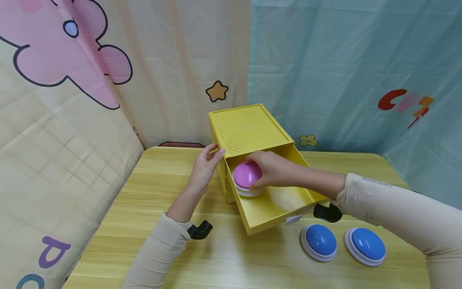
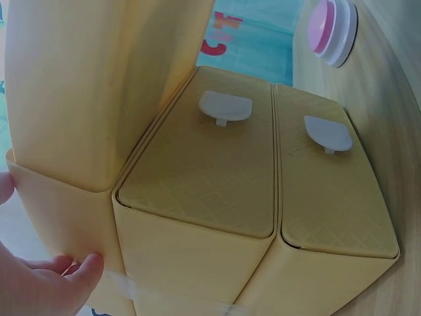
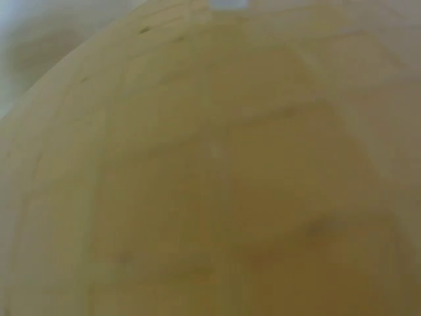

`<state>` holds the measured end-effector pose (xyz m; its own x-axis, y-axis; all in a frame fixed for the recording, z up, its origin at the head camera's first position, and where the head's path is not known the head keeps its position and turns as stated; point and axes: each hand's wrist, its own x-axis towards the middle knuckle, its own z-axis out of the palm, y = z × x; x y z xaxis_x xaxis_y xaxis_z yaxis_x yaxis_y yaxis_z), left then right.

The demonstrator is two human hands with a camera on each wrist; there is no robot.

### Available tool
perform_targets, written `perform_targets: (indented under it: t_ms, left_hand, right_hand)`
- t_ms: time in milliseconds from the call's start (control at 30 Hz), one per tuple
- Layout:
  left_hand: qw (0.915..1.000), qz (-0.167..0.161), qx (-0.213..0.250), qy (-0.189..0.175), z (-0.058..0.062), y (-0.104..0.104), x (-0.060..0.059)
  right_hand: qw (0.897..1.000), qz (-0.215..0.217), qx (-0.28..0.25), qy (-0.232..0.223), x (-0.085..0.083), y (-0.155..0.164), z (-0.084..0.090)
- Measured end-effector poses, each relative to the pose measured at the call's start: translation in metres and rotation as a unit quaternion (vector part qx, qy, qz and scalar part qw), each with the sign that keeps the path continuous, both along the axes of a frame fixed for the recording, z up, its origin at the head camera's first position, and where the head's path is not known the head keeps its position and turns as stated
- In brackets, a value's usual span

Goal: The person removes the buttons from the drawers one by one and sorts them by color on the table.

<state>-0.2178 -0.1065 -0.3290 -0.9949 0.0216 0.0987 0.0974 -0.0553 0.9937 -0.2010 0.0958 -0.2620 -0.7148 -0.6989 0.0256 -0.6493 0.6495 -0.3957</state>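
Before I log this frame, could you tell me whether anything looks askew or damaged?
Nothing stands out. The yellow drawer box sits upright, its top drawer open; the right hand grips a pink button inside it.

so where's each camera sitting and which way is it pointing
Head: worn on the head, looking forward and down at the wooden table; the left hand touches the yellow plastic drawer cabinet, the right hand grips the pink dome button in the open top drawer. Both sleeves show.
Left wrist: low beside the yellow plastic drawer cabinet, facing its two closed lower drawers; fingertips show.
Right wrist: a close, blurred yellow surface; no body part shows.
Head and left wrist share the cabinet.
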Motion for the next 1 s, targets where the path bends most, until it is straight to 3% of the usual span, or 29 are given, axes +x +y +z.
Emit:
perform_targets:
  t_ms: [333, 533, 800, 1000]
  left_hand:
    - [1.0, 0.002, -0.002, 0.005, 0.001, 0.0, 0.0]
    - [0.9999, -0.005, -0.007, 0.004, 0.002, -0.001, 0.001]
    - [0.9998, -0.018, -0.006, 0.006, 0.001, -0.002, 0.002]
    - [0.9998, -0.018, -0.006, 0.005, 0.0, -0.002, 0.001]
  right_hand:
    - [0.998, 0.02, -0.056, 0.007, 0.009, 0.019, 0.013]
    - [0.994, 0.008, -0.105, 0.023, 0.013, 0.042, 0.03]
    - [0.985, -0.066, -0.155, 0.025, 0.024, 0.088, 0.046]
    - [0.968, -0.158, -0.19, 0.03, 0.031, 0.131, 0.039]
